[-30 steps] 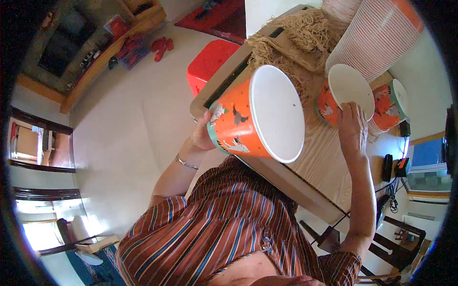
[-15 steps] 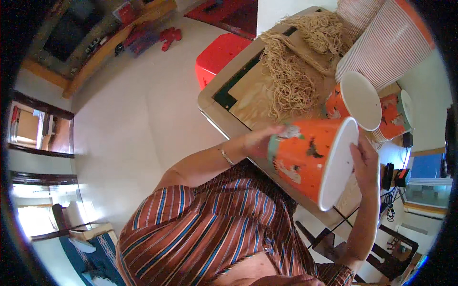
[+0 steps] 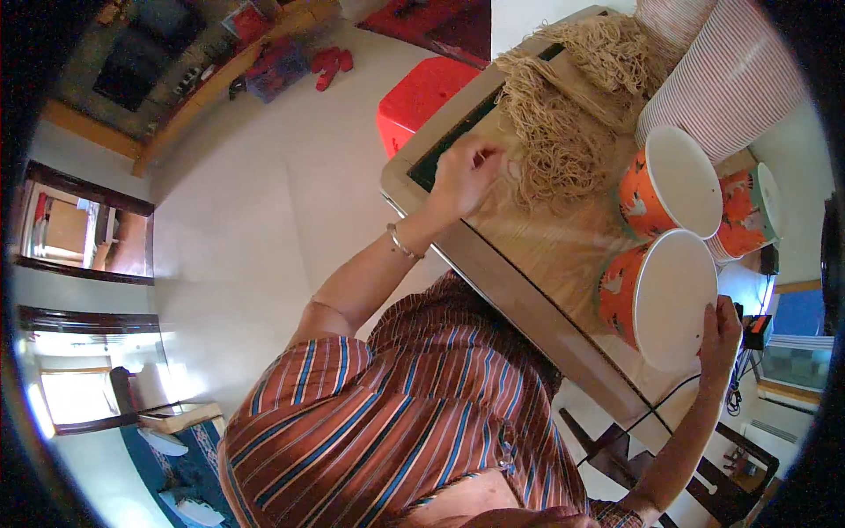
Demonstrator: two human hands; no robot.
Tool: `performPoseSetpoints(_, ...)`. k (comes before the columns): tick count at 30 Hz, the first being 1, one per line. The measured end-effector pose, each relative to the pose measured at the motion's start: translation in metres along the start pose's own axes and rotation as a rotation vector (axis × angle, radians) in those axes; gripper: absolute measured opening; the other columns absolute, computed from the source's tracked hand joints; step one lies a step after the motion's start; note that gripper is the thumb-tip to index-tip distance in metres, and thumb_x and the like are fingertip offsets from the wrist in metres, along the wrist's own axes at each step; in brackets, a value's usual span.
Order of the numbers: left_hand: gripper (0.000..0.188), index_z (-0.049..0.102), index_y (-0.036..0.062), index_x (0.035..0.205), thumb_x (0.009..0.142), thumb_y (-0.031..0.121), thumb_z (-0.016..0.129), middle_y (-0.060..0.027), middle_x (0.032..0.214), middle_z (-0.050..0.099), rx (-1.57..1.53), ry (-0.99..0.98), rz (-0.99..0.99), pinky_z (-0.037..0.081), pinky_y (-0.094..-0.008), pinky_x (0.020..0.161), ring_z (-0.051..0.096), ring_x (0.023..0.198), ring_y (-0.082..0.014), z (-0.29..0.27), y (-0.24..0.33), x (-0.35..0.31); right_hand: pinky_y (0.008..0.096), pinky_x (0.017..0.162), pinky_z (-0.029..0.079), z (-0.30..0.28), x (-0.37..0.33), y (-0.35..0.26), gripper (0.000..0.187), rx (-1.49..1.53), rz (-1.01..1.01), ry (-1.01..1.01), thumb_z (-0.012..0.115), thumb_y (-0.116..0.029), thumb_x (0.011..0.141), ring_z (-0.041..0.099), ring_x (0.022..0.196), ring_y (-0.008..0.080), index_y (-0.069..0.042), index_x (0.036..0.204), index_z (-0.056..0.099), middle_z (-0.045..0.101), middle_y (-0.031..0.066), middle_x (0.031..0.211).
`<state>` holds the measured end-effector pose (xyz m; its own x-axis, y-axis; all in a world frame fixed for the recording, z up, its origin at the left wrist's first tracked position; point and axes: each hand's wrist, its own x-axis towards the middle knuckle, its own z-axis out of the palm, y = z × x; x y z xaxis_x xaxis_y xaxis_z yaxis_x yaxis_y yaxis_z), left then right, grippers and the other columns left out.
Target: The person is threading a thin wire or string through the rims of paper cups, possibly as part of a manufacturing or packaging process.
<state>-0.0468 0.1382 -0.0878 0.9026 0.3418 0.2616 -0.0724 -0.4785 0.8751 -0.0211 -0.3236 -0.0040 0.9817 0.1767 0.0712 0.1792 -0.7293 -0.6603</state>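
Observation:
An orange paper bucket (image 3: 620,290) with bird pictures and a white inside stands tilted toward me at the table's near edge. My right hand (image 3: 723,327) grips its rim on the right, with the thumb near a small dark hole. My left hand (image 3: 471,176) is away from the bucket, over the wooden tabletop beside a heap of tan string (image 3: 563,150). Its fingers are curled together by the loose strands; whether a strand is in them is hard to make out. A second orange bucket (image 3: 641,192) stands just behind the first.
Another orange bucket (image 3: 739,211) sits farther right. Tall nested stacks of paper buckets (image 3: 726,79) rise at the table's far side. A red stool (image 3: 422,97) stands past the table's left edge. Black cables hang by the right side of the table (image 3: 546,304).
The bucket went from both hands in the air down to the table at the right. My left hand let go of it and moved up and left to the string.

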Motion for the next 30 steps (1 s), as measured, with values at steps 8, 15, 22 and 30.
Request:
performPoseSetpoints(8,0.019,0.065,0.0069,0.091,0.078,0.021,0.065,-0.0135,0.095,0.054,0.456,0.087,0.360,0.044,-0.0455,0.080,0.052,0.097,-0.0327,0.018,-0.044,0.039,0.0258,0.065,0.042,0.011,0.001,-0.025,0.012,0.035,0.067,-0.008,0.054,-0.012,0.094,0.047,0.069,0.0108,-0.001,0.096,0.056,0.055,0.0044,0.078)
performPoseSetpoints(15,0.014,0.063,0.0086,0.087,0.078,0.019,0.065,-0.0120,0.097,0.054,0.521,0.035,0.285,0.043,-0.0451,0.082,0.052,0.098,-0.0318,0.022,-0.040,0.044,0.0304,0.077,0.049,0.006,-0.021,-0.057,0.017,-0.203,-0.127,0.322,0.055,-0.017,0.095,0.059,0.080,0.0168,-0.002,0.102,0.059,0.063,0.0091,0.090)
performPoseSetpoints(22,0.012,0.063,0.0030,0.086,0.079,0.011,0.067,-0.0122,0.084,0.060,0.197,0.021,0.213,0.048,-0.0357,0.069,0.060,0.080,-0.0264,-0.021,-0.006,0.009,0.0286,0.068,0.051,0.036,-0.067,-0.133,0.013,-0.021,-0.319,0.203,0.058,0.000,0.087,0.062,0.085,0.0192,0.000,0.100,0.062,0.062,0.0123,0.093)
performPoseSetpoints(30,0.009,0.061,0.0057,0.093,0.086,0.010,0.065,-0.0040,0.088,0.065,-0.085,-0.506,0.210,0.051,-0.0280,0.073,0.064,0.081,-0.0135,-0.030,0.086,-0.050,0.0448,0.088,0.050,0.122,-0.056,-0.194,0.054,0.119,-0.570,-0.100,0.052,0.007,0.078,0.052,0.112,0.0431,-0.004,0.130,0.045,0.050,0.0226,0.123)
